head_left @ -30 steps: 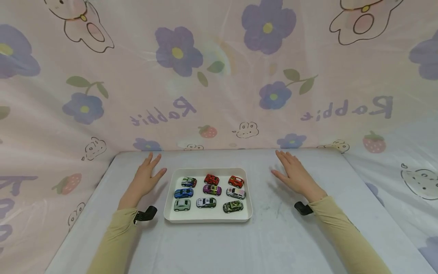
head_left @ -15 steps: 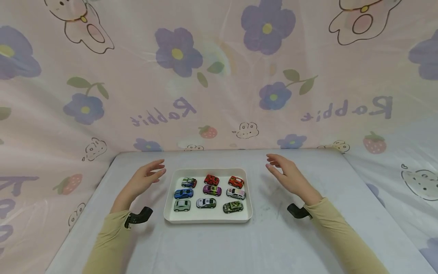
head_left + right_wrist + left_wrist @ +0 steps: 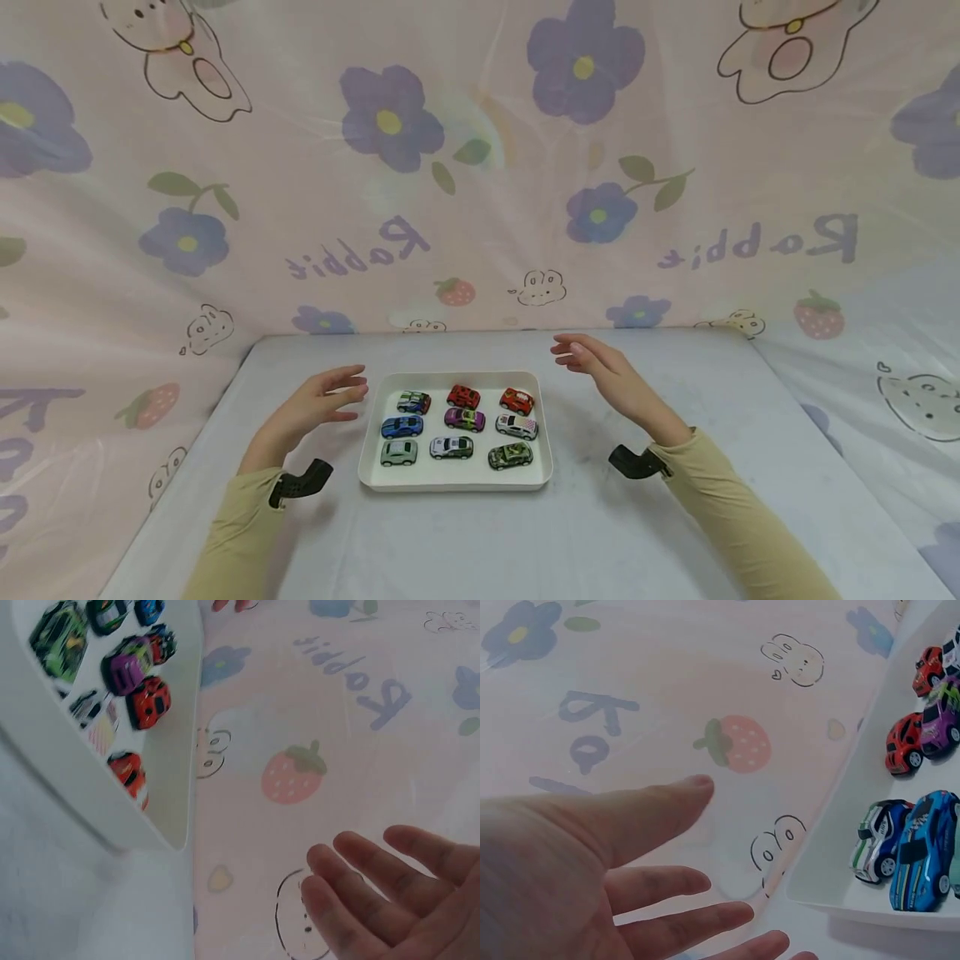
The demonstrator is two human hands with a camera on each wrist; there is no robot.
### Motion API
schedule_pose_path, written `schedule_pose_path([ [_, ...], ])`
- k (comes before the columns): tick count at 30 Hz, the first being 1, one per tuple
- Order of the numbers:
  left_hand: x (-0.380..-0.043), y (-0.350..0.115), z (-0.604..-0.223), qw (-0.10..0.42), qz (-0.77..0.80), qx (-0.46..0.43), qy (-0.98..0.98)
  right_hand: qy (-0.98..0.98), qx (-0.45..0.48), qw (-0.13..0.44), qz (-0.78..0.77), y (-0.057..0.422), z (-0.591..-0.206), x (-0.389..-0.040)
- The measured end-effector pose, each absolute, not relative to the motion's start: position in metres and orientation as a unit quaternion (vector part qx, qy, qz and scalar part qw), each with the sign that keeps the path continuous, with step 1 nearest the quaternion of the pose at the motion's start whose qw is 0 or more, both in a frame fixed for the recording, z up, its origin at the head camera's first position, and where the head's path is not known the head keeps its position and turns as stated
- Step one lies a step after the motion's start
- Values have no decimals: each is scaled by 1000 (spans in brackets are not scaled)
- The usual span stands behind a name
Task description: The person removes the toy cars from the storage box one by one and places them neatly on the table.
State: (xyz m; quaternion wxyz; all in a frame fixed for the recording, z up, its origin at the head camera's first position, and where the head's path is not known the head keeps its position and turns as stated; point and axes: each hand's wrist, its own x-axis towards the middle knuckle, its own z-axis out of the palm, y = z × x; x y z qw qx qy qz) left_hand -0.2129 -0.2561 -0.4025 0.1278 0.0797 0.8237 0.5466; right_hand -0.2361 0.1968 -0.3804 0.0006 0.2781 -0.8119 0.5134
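A white rectangular tray (image 3: pixel 457 482) lies mid-table with several toy cars in rows. Among them are a blue car (image 3: pixel 402 427), a pale green car (image 3: pixel 399 452), a purple car (image 3: pixel 464 418), a camouflage car (image 3: pixel 511 455) and a red car (image 3: pixel 517 401) at the back right corner. My left hand (image 3: pixel 318 404) hovers just left of the tray, fingers loosely extended and holding nothing. Beyond the tray's back right corner, my right hand (image 3: pixel 611 375) is held in the air, its fingers relaxed and nothing in them. Neither hand touches the cars.
The tray stands on a white-covered table (image 3: pixel 465 550). Behind it hangs a printed curtain (image 3: pixel 480 208) with flowers, rabbits and strawberries, closing off the back and sides. A black wrist mount (image 3: pixel 302 481) sticks out from the left sleeve, another black mount (image 3: pixel 636 461) from the right.
My right hand has moved left toward the tray. My left hand has turned and its fingers have relaxed from a wider spread. Tray and cars have stayed in place.
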Motion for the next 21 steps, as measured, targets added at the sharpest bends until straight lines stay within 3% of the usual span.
schedule_pose_path([
  [21,-218,-240,-431,132,531,49,836,-784,313,-68,532,124,-372,-228],
])
